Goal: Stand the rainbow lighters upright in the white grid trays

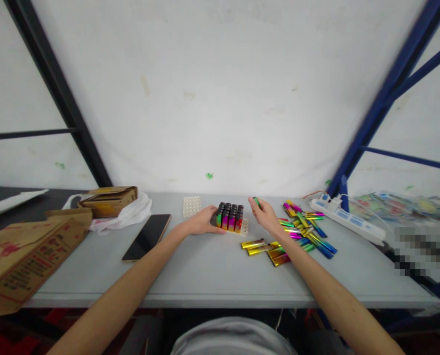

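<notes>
Several shiny coloured lighters with black tops point(230, 217) stand upright in rows in a white tray point(245, 228), whose right edge shows. My left hand point(205, 221) is at the left side of these lighters, thumb and fingers around their left edge. To the right of the tray, my right hand point(263, 214) is raised and closed on a lighter point(256, 201), of which only a dark and green end shows. A loose pile of metallic lighters point(304, 229) in gold, green, blue and pink lies beside and beyond my right forearm.
An egg-crate-like white tray point(192, 206) lies behind my left hand. At left are a black tablet or phone point(148, 237), a small cardboard box point(111, 201) on a white plastic bag point(140, 209), and a large carton point(38, 251). A power strip point(349, 220) runs along the right.
</notes>
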The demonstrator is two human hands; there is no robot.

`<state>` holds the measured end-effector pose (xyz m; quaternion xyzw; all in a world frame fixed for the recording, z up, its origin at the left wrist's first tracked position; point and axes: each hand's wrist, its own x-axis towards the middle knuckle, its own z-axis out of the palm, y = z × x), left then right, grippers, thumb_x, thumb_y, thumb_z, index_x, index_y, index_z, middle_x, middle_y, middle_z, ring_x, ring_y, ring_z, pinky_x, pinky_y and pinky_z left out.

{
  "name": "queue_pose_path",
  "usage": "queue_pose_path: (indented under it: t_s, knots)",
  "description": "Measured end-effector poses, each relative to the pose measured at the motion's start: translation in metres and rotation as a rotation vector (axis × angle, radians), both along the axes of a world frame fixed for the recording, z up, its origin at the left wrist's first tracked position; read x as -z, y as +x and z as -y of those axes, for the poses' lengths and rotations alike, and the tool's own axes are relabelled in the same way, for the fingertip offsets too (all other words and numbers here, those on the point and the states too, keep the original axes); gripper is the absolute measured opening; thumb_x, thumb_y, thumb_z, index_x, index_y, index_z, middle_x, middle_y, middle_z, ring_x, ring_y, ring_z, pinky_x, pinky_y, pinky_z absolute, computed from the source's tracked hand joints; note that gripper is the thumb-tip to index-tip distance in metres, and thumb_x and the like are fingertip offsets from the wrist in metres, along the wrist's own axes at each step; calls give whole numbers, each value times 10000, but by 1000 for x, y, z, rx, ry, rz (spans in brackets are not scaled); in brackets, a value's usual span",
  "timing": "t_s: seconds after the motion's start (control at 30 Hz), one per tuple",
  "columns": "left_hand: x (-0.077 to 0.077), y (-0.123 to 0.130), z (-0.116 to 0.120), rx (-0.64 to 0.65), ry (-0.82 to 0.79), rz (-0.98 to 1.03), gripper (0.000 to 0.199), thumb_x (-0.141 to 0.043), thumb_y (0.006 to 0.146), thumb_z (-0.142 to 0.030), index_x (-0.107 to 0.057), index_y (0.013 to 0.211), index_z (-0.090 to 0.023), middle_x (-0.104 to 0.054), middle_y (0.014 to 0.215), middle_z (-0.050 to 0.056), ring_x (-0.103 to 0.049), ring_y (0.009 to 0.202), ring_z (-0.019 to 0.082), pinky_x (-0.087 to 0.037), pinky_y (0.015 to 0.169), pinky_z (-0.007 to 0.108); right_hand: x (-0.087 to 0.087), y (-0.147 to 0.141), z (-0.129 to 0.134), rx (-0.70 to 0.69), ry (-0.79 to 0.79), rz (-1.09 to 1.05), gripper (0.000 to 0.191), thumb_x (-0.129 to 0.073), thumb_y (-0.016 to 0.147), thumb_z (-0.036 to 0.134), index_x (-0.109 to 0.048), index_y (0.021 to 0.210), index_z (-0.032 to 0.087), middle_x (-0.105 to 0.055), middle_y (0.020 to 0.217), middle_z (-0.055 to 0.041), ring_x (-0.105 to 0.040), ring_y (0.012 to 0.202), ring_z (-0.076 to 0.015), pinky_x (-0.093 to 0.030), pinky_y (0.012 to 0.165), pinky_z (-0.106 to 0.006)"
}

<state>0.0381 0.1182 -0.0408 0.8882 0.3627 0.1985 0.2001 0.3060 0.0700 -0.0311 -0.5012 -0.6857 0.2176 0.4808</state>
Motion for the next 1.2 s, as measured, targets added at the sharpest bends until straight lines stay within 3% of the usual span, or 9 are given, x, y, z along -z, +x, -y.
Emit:
queue_pose_path:
  t_s: [0.1,0.37,0.77,1.2]
  knots:
    - [-1,0,1,-16,0,-7,785,-822,661,-662,-642,1227,-150,-673,1231,143,-630,1123,356,-503,1008,458,1,0,0,133,69,31,578,-447,922,702,-384,602,225,-364,582,32,-383,585,-133,-297,553,-270]
    - [-1,0,3,-23,23,-3,744,-814,650,-679,-663,1173,-172,-697,1172,110,-647,1069,346,-515,970,442,2,-2,-2,253,103,17,415,-451,842,506,-333,548,238,-298,558,29,-335,568,-131,-221,552,-280]
    - [-2,1,3,-14,13,-12,766,-809,664,-679,-652,1214,-169,-685,1230,123,-637,1116,350,-500,996,429,-1,-4,3,175,111,69,542,-465,909,631,-345,576,222,-307,589,33,-339,594,-127,-241,579,-277]
    - [-1,1,0,-2,9,-23,778,-824,662,-650,-638,1233,-155,-664,1280,134,-620,1148,355,-479,1022,431,-3,-5,3,206,98,152,343,-428,849,438,-399,585,220,-342,565,31,-381,583,-137,-245,585,-277]
